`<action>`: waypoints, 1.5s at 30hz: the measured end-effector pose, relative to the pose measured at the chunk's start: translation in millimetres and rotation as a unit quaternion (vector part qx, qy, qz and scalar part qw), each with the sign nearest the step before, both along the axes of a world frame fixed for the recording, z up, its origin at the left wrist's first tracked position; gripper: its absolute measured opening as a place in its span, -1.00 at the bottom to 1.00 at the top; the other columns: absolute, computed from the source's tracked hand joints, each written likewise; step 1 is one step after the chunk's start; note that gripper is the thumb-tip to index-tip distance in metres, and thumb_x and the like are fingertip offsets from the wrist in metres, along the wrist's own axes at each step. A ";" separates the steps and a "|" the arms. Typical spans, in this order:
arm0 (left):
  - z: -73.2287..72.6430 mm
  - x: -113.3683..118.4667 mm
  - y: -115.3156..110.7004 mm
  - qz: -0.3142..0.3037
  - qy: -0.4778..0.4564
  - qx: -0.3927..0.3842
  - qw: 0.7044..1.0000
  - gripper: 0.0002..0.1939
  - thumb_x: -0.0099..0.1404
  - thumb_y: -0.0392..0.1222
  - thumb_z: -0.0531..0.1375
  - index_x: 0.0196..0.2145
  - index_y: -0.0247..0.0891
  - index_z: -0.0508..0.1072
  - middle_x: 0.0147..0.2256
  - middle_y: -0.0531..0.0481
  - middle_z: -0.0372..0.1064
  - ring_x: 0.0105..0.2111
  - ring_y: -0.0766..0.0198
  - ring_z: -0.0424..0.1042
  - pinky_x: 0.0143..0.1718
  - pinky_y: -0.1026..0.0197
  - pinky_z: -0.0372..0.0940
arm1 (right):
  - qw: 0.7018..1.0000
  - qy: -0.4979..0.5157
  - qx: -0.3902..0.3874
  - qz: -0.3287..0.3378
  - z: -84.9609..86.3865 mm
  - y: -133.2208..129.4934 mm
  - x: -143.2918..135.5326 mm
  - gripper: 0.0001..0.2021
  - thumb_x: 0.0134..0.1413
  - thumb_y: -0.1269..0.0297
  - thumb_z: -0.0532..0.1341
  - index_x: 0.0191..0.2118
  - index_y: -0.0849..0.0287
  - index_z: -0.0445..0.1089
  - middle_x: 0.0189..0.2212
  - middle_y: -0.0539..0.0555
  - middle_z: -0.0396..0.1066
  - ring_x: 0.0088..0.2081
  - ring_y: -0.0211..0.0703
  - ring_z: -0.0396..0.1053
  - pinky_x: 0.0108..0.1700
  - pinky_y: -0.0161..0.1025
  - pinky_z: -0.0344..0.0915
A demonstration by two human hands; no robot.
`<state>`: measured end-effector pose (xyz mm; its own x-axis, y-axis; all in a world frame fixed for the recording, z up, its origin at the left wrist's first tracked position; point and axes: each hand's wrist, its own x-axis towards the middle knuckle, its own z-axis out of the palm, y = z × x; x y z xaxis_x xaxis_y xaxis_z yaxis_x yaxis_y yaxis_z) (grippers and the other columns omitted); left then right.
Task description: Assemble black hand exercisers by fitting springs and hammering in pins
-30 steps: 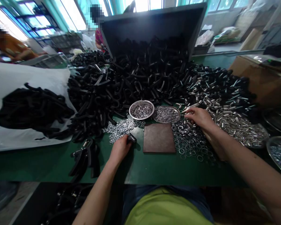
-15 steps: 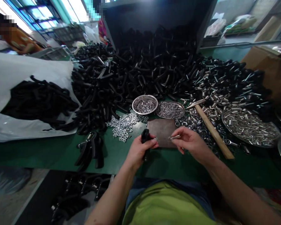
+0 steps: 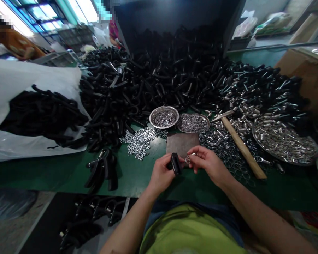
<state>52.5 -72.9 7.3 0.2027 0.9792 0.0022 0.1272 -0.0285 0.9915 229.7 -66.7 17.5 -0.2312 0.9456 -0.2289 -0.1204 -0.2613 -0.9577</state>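
My left hand (image 3: 161, 173) is closed round a black plastic handle (image 3: 176, 165), turned so its narrow end faces up toward me. My right hand (image 3: 208, 164) pinches a small coiled metal spring (image 3: 193, 154) between thumb and fingers. A shiny ring-like metal part (image 3: 187, 159) shows between the two hands, close beside the handle; whether it touches the handle is hard to make out. Just beyond the hands lies a flat brown metal plate (image 3: 182, 143), its near edge partly covered by my fingers.
Loose nuts (image 3: 140, 143) lie left of the plate. Behind it stand a round bowl (image 3: 151, 121) and an oval dish (image 3: 207, 129) of small parts. A hammer (image 3: 243, 150) rests at right, near a tray of pins (image 3: 286, 141). Black handles (image 3: 159, 81) are heaped at the back.
Both hands have drawn together and slightly toward me. The black handle has turned in my left hand, and the spring has come up beside it.
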 end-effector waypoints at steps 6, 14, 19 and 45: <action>-11.7 21.3 -7.6 0.034 -0.105 -0.183 0.977 -0.81 0.12 -0.12 0.24 -0.35 -0.28 0.39 -0.46 0.05 0.34 -0.56 0.42 0.25 -0.56 0.37 0.13 | 0.969 -0.210 0.127 -0.041 7.7 1.7 5.2 -0.86 -0.01 0.23 0.26 -0.30 0.13 0.43 -0.37 0.04 0.47 -0.33 -0.14 0.43 -0.25 -0.19 0.35; -12.2 47.8 -13.1 -0.004 -0.302 -0.374 0.877 -0.69 0.00 -0.12 0.31 -0.43 -0.27 0.24 -0.56 0.16 0.11 -0.64 0.53 0.03 -0.65 0.44 -0.10 | 0.937 -0.265 0.222 -0.055 26.0 -8.0 0.9 -0.91 0.03 0.26 0.23 -0.30 0.05 0.44 -0.34 0.02 0.50 -0.31 -0.11 0.45 -0.22 -0.18 0.33; -7.9 48.5 -15.8 -0.011 -0.217 -0.330 0.919 -0.71 0.04 -0.08 0.28 -0.34 -0.26 0.32 -0.63 0.20 0.04 -0.64 0.48 0.00 -0.64 0.39 -0.09 | 0.926 -0.299 0.227 -0.027 17.7 -7.3 2.3 -0.92 0.02 0.32 0.22 -0.32 0.06 0.43 -0.37 0.00 0.49 -0.32 -0.15 0.43 -0.23 -0.22 0.30; -6.5 29.5 5.9 -0.016 -0.183 -0.308 0.933 -0.55 0.08 0.17 0.24 -0.33 -0.31 0.38 -0.47 0.08 0.24 -0.55 0.44 0.21 -0.57 0.39 0.12 | 0.911 -0.355 0.202 -0.051 -11.6 51.2 61.2 -0.88 0.15 0.23 0.07 -0.29 0.14 0.25 -0.38 0.02 0.35 -0.35 -0.17 0.33 -0.27 -0.20 0.24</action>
<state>82.0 -67.0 0.8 0.3273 0.8108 -0.4852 -0.2141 0.5637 0.7977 290.9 -15.5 5.9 -0.0671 0.9941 0.0854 0.5631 0.1084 -0.8192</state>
